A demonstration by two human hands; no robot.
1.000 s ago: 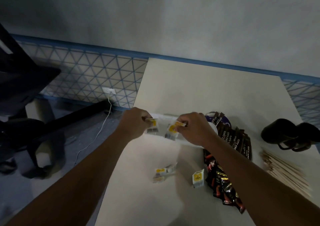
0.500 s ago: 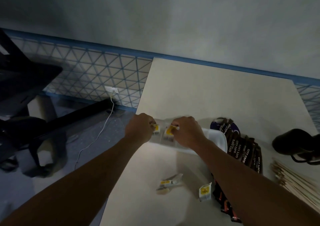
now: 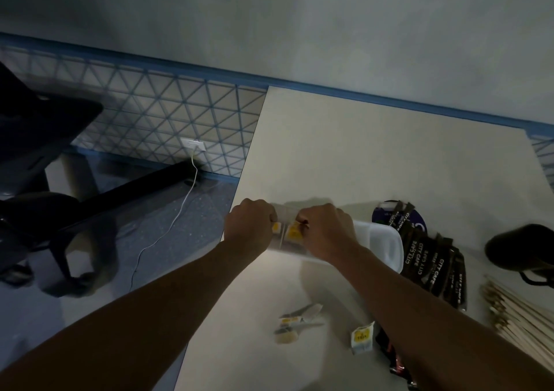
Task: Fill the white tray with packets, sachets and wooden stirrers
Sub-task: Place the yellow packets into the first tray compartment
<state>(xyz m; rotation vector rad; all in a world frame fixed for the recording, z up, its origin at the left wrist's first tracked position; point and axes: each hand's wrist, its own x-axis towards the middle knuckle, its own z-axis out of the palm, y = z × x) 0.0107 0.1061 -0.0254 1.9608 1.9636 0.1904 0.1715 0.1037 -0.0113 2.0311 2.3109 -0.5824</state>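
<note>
The white tray point(image 3: 386, 245) lies on the pale table point(image 3: 374, 150), its left part covered by my hands. My left hand point(image 3: 250, 228) pinches a small yellow-labelled tea sachet point(image 3: 276, 227) over the tray's left end. My right hand point(image 3: 325, 233) pinches another yellow-labelled tea sachet point(image 3: 294, 231) beside it. Loose tea sachets point(image 3: 299, 323) lie nearer me, and a single one point(image 3: 362, 337) stands next to my right forearm. Dark coffee stick packets point(image 3: 431, 266) fan out right of the tray. Wooden stirrers point(image 3: 521, 315) lie at the right edge.
A black rounded object point(image 3: 523, 251) sits at the far right of the table. A dark round disc point(image 3: 398, 216) lies under the coffee packets. Red-and-black packets point(image 3: 398, 363) lie under my right forearm. Left of the table are the floor, a black chair point(image 3: 39, 156) and a white cable point(image 3: 168, 228).
Both hands have come closer together and lower over the tray's left end, each still pinching its sachet. The view has shifted so the table items sit further right and lower.
</note>
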